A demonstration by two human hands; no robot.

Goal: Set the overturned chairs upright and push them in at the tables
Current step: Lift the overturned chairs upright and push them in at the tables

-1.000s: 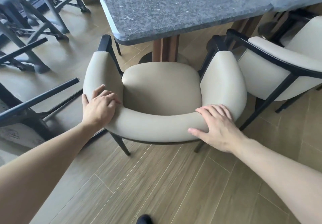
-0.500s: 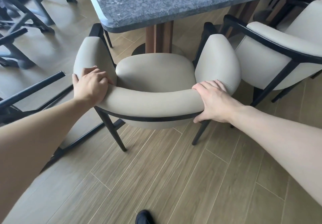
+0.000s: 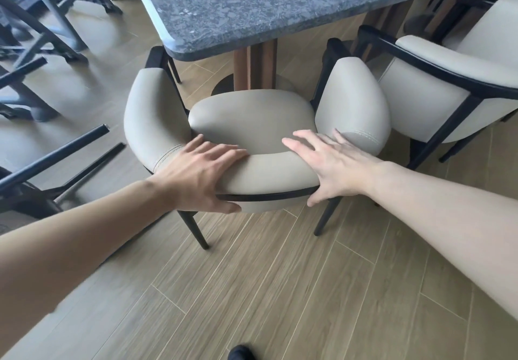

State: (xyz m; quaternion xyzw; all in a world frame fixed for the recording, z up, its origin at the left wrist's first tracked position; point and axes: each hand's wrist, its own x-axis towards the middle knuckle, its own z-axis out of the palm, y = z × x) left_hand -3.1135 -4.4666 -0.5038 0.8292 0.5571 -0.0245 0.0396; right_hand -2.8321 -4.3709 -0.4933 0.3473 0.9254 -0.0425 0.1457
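Chair point(image 3: 252, 118) number one is seen upright on all its legs at the near edge of the dark stone table point(image 3: 280, 3), its armrest tips just under that edge, so this one is judged nearly pushed in. Its curved backrest is covered by the left hand point(image 3: 196, 174) and the right hand point(image 3: 333, 163), fingers spread flat, thumbs tucked beneath. More is left: by the left edge of the floor point(image 3: 280, 289), black legs point(image 3: 56, 149) are pointed sideways, apparently an overturned chair.
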